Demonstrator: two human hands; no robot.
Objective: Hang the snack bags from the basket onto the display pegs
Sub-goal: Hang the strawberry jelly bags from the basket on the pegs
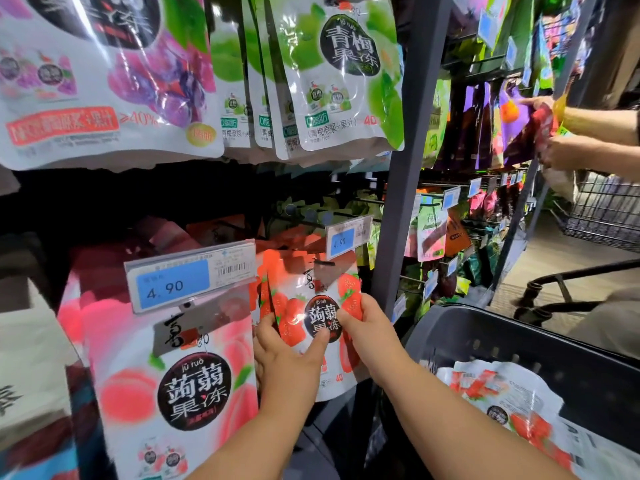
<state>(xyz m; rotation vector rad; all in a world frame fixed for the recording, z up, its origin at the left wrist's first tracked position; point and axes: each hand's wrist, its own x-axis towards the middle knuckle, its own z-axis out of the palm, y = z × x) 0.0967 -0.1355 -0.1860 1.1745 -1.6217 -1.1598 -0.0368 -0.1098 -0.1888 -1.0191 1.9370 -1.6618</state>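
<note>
Two-handed, with left hand (pixel 287 355) and right hand (pixel 367 329) pinching the strawberry bag (pixel 298 289) by its sides at the lower peg (pixel 325 262), square up the hang hole, then push straight back.

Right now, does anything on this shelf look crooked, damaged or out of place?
Nothing looks torn or spilled. The strawberry bags behind the front bag fan out to the left; the left hand and right hand hold the front bag. The large price tag sits tilted.
</note>
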